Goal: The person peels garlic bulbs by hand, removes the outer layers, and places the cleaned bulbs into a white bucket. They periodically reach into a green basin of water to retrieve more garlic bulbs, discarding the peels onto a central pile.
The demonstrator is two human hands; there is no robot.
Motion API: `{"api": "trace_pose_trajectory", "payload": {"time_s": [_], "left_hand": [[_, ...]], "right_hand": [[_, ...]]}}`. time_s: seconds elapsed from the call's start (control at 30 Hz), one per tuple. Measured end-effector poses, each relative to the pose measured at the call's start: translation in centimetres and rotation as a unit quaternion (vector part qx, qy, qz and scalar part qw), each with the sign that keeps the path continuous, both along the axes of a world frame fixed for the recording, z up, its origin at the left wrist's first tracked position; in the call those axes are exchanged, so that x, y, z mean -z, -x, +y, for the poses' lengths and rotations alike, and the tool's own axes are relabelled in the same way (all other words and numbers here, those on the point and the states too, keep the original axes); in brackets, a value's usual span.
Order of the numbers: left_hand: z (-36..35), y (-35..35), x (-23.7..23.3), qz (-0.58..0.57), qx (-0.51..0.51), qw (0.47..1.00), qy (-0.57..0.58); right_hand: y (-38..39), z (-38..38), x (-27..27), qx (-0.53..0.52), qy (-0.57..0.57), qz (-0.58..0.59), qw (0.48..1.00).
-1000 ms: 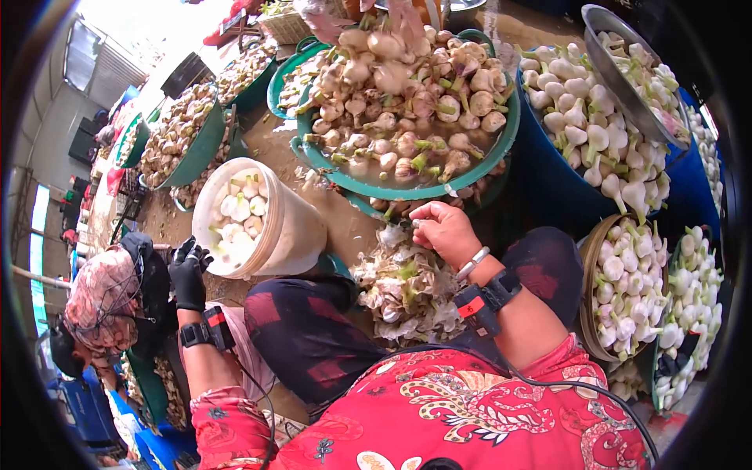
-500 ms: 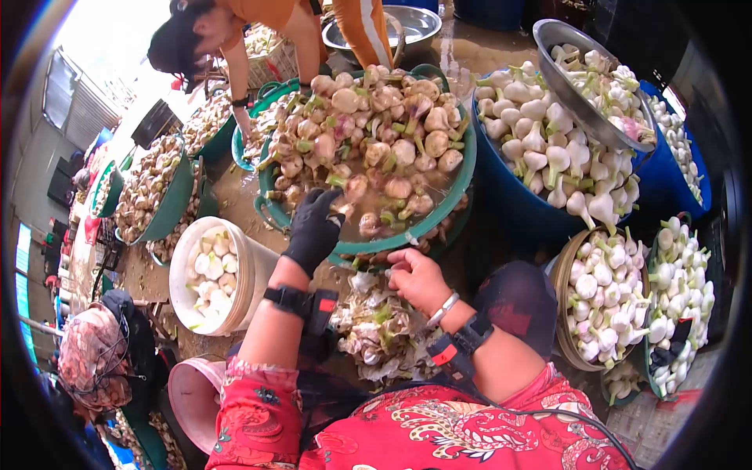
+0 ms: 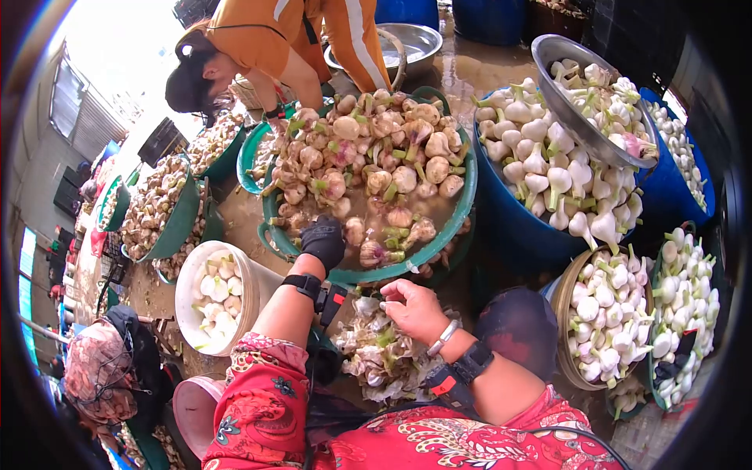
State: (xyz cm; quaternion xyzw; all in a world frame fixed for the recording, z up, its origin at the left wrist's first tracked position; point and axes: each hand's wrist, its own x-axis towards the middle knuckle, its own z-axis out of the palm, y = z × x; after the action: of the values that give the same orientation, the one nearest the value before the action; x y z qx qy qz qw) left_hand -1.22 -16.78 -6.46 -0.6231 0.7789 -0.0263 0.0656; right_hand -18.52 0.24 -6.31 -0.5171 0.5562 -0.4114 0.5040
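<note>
My left hand (image 3: 323, 241), in a black glove, reaches over the near left rim of a green basin (image 3: 392, 272). Its fingers curl down beside the unpeeled garlic bulbs (image 3: 345, 168) heaped there in brown water; what they hold is hidden. Bare except for a bracelet and a wrist strap, my right hand (image 3: 415, 308) hovers just in front of the rim. Its fingers are curled in towards the thumb, and anything inside them is out of sight. Below it lies a pile of garlic skins and stalks (image 3: 380, 352).
A white bucket (image 3: 249, 301) of peeled garlic stands at left. On the right are a blue barrel (image 3: 501, 211) of white bulbs, a steel bowl (image 3: 548, 70) on top and another full bucket (image 3: 558, 301). A person in orange (image 3: 251, 35) bends over a basin behind.
My left hand has lowered and curled more tightly at the basin's near side. The right hand stays close to the rim. The person in orange has shifted right, and the view has tilted slightly.
</note>
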Motion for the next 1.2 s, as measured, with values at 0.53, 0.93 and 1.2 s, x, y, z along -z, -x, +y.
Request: {"api": "trace_pose_trajectory", "payload": {"time_s": [0.53, 0.93, 1.2], "left_hand": [[16.9, -0.5, -6.8, 0.832, -0.102, 0.503, -0.211], [17.0, 0.7, -5.2, 0.797, -0.125, 0.557, -0.195], [16.9, -0.5, -5.7, 0.594, 0.006, 0.800, -0.084]], "right_hand": [[-0.1, 0.8, -4.2, -0.079, 0.061, -0.280, 0.955], [-0.3, 1.1, -2.1, -0.019, -0.003, -0.336, 0.942], [1.4, 0.4, -1.8, -0.232, -0.268, -0.519, 0.778]]}}
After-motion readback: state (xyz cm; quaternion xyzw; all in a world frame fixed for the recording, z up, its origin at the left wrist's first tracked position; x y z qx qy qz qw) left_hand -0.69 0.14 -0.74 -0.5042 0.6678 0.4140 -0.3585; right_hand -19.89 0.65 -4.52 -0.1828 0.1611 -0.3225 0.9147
